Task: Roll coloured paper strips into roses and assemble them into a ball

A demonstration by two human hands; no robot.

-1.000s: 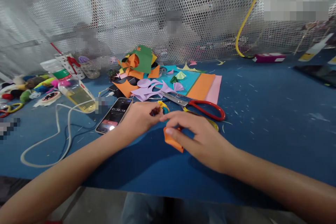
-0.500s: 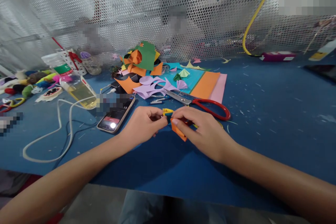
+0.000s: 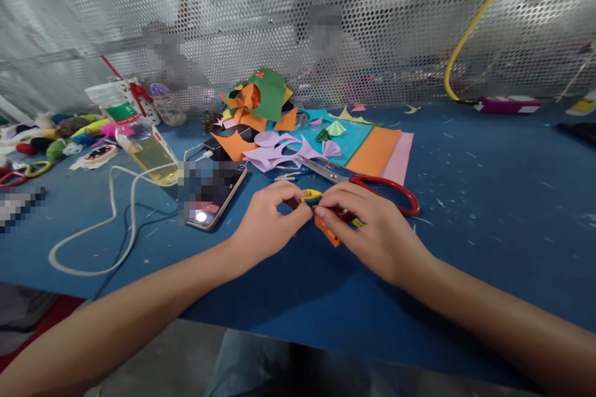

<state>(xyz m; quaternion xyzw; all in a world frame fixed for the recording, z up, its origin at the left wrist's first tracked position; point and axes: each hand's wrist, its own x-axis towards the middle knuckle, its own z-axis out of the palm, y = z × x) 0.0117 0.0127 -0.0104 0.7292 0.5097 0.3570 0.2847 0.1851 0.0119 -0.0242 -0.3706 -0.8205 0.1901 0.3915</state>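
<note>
My left hand [image 3: 270, 223] is closed in a pinch, thumb and forefinger together at a small yellow piece [image 3: 311, 196] with a dark teal underside. Right beside it, fingertips nearly touching, my right hand [image 3: 372, 223] pinches a folded orange paper [image 3: 328, 231] that slants down below the thumb. Whether the yellow piece and the orange paper are joined is hidden by the fingers. Another bit of yellow [image 3: 356, 222] shows under the right hand. Just behind the hands lie scissors [image 3: 386, 189] with red handles, their blades pointing left.
Cut paper scraps [image 3: 267, 99] are heaped at the back, beside orange sheets [image 3: 375, 152] and a pleated pale-green piece [image 3: 336, 128]. A lit phone [image 3: 218, 198], a white cable [image 3: 69, 272] and a bottle of yellowish liquid [image 3: 151, 158] occupy the left. A purple box [image 3: 507, 105] stands back right.
The view has shifted slightly, so the table things appear farther right. Both hands stay close together, still pinching; the orange paper shows a little less below the right thumb.
</note>
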